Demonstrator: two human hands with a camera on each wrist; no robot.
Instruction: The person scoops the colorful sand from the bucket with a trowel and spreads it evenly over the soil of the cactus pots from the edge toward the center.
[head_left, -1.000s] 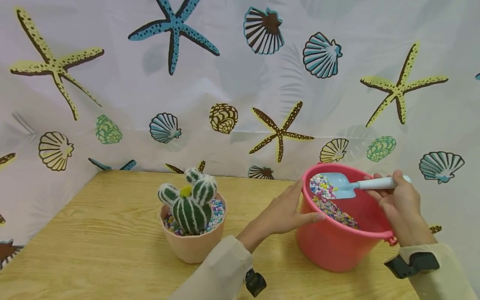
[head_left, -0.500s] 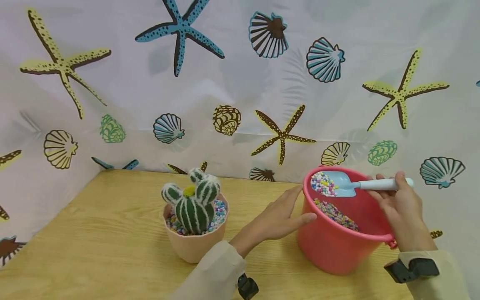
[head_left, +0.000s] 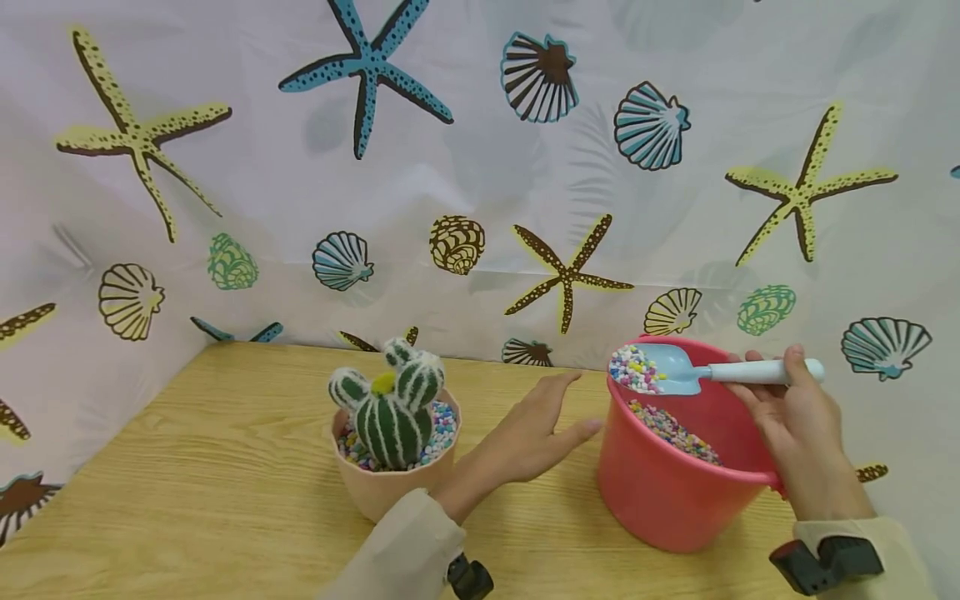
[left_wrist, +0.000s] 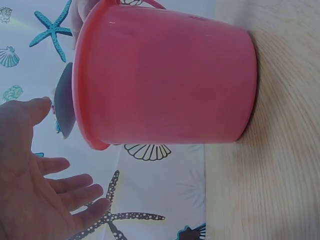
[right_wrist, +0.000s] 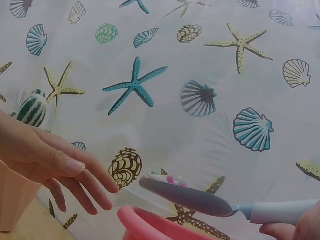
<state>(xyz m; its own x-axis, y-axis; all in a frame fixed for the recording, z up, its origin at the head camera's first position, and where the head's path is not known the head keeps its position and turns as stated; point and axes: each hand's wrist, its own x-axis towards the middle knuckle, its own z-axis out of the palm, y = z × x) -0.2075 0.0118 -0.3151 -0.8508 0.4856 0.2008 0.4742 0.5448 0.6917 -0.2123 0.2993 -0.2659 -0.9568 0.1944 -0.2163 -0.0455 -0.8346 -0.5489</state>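
Note:
My right hand [head_left: 801, 425] grips the white handle of a light blue trowel [head_left: 678, 371] above the pink bucket [head_left: 675, 500]. Colourful pebbles [head_left: 636, 369] fill the trowel's tip, which overlaps the bucket's left rim in the head view. More pebbles [head_left: 675, 431] lie inside the bucket. My left hand [head_left: 525, 433] is in the air between bucket and flower pot, fingers spread and holding nothing; the left wrist view shows its palm [left_wrist: 35, 185] apart from the bucket. On the left stands a peach flower pot [head_left: 375, 496] with a knitted cactus [head_left: 393, 425] set in coloured pebbles.
Pot and bucket stand on a wood-grain table [head_left: 210, 467]. Behind them hangs a white cloth [head_left: 465, 158] printed with starfish and shells, running round the left side too. Dark wrist cameras sit on both sleeves.
The left hand has let go of the bucket's rim and moved left, toward the pot. The loaded trowel has shifted slightly left, its tip now over the rim.

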